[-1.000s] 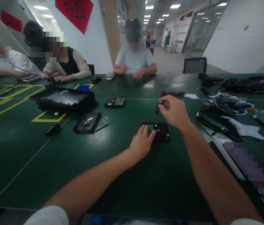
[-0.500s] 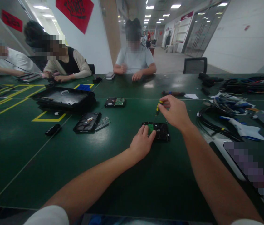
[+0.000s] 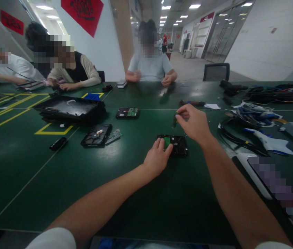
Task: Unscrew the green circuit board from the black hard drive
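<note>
In the head view, a drive (image 3: 179,146) lies flat on the green counter (image 3: 125,200), just ahead of the person, its long axis running left to right. The left hand (image 3: 157,155) rests on its left part, fingers spread and pressing from above beside a green patch. The right hand (image 3: 195,122) has its fingers clamped on the handle of one screwdriver (image 3: 174,121). The screwdriver stands nearly upright, leaning a little, its tip down and to the left at the drive's far edge; whether the tip touches cannot be told. Any print on the drive is too small to read. Two red sheets (image 3: 82,14) at upper left bear dark writing, too blurred to make out. Two more drives (image 3: 127,113) lie to the left, with one loose board (image 3: 114,137) beside the nearer. Three people (image 3: 150,65) sit across the counter.
</note>
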`<action>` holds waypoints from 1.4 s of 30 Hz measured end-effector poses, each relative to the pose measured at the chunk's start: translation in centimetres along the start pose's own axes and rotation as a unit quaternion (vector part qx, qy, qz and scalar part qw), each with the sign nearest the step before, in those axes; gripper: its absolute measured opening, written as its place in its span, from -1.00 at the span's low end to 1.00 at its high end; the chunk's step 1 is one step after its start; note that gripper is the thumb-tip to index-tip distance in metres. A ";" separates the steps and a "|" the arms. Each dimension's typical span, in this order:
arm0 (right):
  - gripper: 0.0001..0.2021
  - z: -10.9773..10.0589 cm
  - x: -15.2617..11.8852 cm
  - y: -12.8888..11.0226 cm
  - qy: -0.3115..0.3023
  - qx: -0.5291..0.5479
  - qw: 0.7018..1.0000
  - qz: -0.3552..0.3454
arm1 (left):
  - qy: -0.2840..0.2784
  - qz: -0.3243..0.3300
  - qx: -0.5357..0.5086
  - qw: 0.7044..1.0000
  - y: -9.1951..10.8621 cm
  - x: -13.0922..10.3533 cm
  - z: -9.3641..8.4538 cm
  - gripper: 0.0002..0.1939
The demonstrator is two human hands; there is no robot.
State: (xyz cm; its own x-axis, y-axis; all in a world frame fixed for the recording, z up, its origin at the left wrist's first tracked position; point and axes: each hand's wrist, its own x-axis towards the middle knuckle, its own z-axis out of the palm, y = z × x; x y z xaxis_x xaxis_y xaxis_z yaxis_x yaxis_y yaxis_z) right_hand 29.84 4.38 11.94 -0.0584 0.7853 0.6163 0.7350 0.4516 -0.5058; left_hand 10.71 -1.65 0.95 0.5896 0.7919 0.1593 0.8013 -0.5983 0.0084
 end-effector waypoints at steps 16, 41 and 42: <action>-0.84 0.0 0.0 0.2 -0.008 -0.001 1.000 -0.002 | -0.003 -0.003 0.003 1.000 0.1 0.0 -0.1 -0.45; -0.87 0.1 0.1 0.4 0.001 -0.022 0.999 -0.027 | 0.000 0.002 0.004 1.000 0.1 0.0 0.1 -0.47; -0.87 0.1 0.0 0.3 0.003 -0.022 0.999 -0.027 | 0.002 0.003 0.004 1.000 0.1 0.0 0.1 -0.47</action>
State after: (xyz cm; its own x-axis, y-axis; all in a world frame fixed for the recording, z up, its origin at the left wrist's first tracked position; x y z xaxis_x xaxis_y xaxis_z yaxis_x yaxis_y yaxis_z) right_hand 29.99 4.57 11.74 -0.0958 0.7579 0.6454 0.7592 0.4749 -0.4450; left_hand 10.78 -1.66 0.85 0.5938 0.7878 0.1636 0.7986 -0.6018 -0.0008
